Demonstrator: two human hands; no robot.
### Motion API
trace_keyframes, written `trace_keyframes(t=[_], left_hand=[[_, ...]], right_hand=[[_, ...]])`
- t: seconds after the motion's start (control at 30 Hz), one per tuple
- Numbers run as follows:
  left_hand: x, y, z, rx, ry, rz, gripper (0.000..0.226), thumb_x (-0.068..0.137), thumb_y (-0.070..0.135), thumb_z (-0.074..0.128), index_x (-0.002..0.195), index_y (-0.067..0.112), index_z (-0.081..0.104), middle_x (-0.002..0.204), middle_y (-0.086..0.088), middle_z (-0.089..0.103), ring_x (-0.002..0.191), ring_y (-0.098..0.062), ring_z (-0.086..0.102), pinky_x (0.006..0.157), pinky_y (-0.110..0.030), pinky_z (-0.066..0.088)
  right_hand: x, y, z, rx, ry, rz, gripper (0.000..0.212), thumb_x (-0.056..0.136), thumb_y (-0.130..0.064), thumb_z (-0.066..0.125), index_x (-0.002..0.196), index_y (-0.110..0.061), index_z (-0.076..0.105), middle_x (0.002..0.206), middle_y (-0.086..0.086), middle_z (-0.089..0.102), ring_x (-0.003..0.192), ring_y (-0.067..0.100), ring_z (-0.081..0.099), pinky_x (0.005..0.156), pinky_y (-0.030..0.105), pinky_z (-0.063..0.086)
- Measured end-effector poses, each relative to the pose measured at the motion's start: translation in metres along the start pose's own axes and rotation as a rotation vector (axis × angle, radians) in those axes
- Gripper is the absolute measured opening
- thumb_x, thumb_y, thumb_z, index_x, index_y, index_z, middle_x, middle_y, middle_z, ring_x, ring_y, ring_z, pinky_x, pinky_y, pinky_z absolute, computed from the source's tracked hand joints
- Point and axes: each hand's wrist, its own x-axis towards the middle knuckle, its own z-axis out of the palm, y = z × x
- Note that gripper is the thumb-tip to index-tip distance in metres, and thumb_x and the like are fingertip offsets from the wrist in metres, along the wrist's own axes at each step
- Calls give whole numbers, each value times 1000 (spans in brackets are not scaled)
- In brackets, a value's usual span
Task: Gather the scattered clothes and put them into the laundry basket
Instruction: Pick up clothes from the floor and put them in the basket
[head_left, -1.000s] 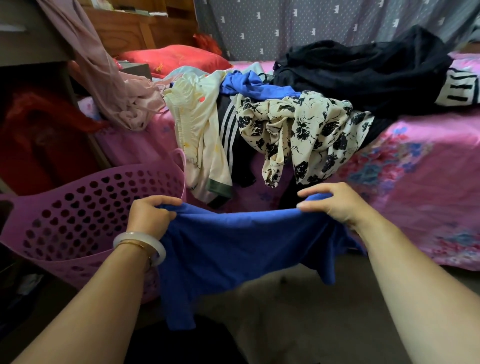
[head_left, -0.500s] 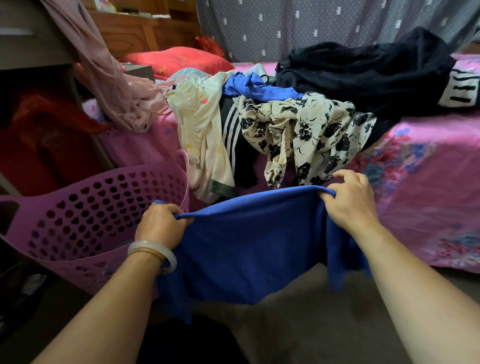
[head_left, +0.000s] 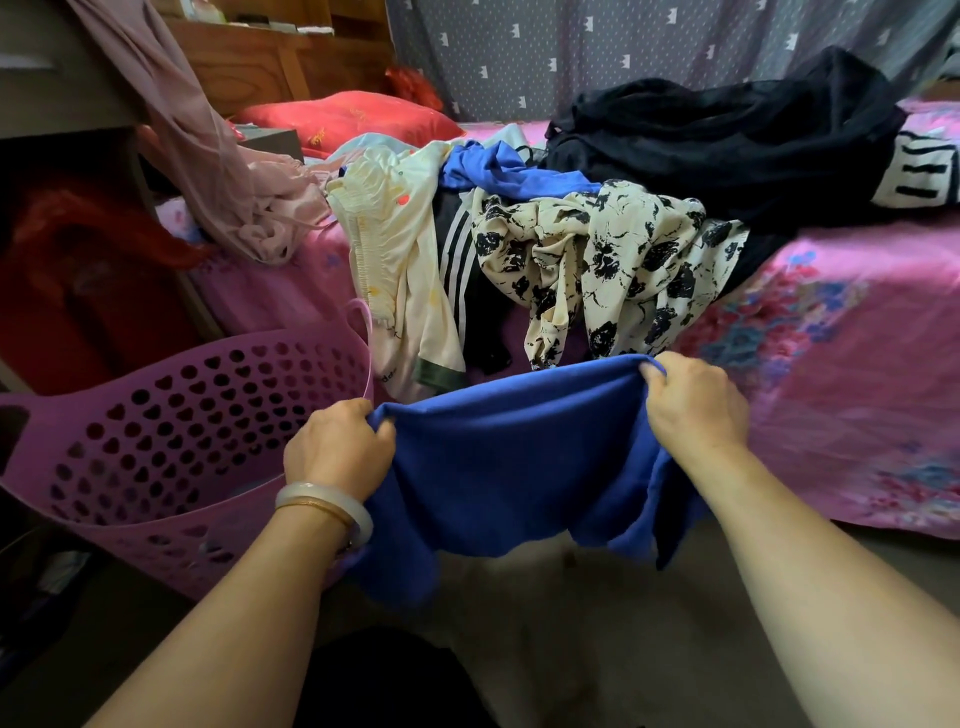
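Observation:
A blue garment (head_left: 511, 467) hangs stretched between both hands in front of the bed. My left hand (head_left: 337, 447) grips its left edge, right beside the rim of the purple perforated laundry basket (head_left: 156, 426). My right hand (head_left: 693, 405) grips its right edge. On the bed lie a cream floral garment (head_left: 602, 270), a pale yellow garment (head_left: 395, 260), a black striped piece (head_left: 460, 260), another blue garment (head_left: 514, 171) and a black heap (head_left: 727, 145).
The pink flowered bedsheet (head_left: 841, 374) covers the bed on the right. A red pillow (head_left: 353, 119) lies at the back. A pinkish cloth (head_left: 228, 171) hangs from dark furniture (head_left: 62, 104) at the left. Bare floor (head_left: 571, 623) shows between my arms.
Both hands have regripped the blue garment, curling tighter on its top edge, and lifted it a little. The right hand has moved closer to the bed.

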Motion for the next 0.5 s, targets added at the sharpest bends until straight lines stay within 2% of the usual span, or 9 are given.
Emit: trace_keyframes(t=[0.07, 0.13, 0.2, 0.23, 0.3, 0.33, 0.37, 0.43, 0.5], left_hand=[[0, 3, 10, -55, -124, -86, 34, 93, 36, 46, 70, 14, 60, 84, -13, 66, 76, -33, 57, 66, -34, 43], [0, 10, 18, -183, -247, -160, 39, 96, 33, 45, 92, 3, 68, 106, -23, 66, 97, -39, 60, 80, -38, 46], [-3, 21, 21, -231, -362, -204, 48, 100, 33, 39, 118, -6, 60, 125, -25, 59, 118, -37, 54, 94, -35, 42], [-5, 26, 21, -247, -421, -210, 48, 102, 32, 36, 124, -5, 57, 129, -24, 56, 122, -35, 51, 96, -34, 40], [-9, 34, 22, -306, -515, -174, 38, 103, 29, 33, 113, 5, 61, 119, -20, 56, 114, -31, 52, 96, -33, 38], [-10, 37, 27, -376, -556, -164, 32, 102, 32, 37, 94, 12, 61, 110, -16, 54, 109, -28, 52, 94, -30, 40], [-10, 39, 31, -459, -582, -162, 29, 98, 37, 43, 79, 19, 56, 105, -12, 52, 108, -28, 54, 101, -35, 42], [-7, 37, 48, -603, -613, -170, 23, 83, 48, 51, 69, 29, 51, 103, -11, 56, 113, -35, 58, 102, -48, 44], [-8, 36, 58, -778, -636, -211, 19, 80, 40, 58, 70, 24, 60, 101, -16, 63, 101, -33, 62, 98, -55, 47]], right_hand=[[-4, -10, 1, 46, -105, 53, 41, 99, -41, 39, 75, -12, 55, 91, 21, 63, 91, 40, 59, 68, 37, 35], [-7, -21, 7, 259, -228, 160, 49, 98, -41, 44, 59, -11, 45, 71, 17, 55, 79, 36, 56, 69, 34, 35], [-11, -32, 13, 577, -368, 323, 48, 93, -43, 55, 58, -10, 48, 64, 13, 55, 66, 29, 54, 68, 35, 42], [-13, -36, 17, 718, -439, 406, 45, 89, -45, 60, 64, -8, 56, 69, 14, 62, 68, 28, 60, 71, 37, 49], [-16, -42, 20, 857, -573, 511, 40, 84, -47, 67, 81, -7, 68, 91, 16, 72, 85, 31, 69, 83, 43, 57], [-18, -47, 20, 890, -629, 526, 38, 85, -45, 67, 87, -7, 69, 97, 16, 72, 89, 30, 69, 85, 43, 57], [-21, -52, 19, 924, -681, 524, 35, 88, -41, 66, 93, -6, 69, 100, 15, 72, 89, 28, 69, 83, 39, 57], [-27, -62, 18, 995, -804, 494, 28, 93, -31, 61, 99, -4, 66, 99, 13, 70, 84, 23, 67, 76, 36, 56], [-34, -72, 16, 1035, -926, 455, 19, 95, -24, 58, 95, -7, 65, 89, 9, 68, 77, 19, 65, 69, 35, 57]])
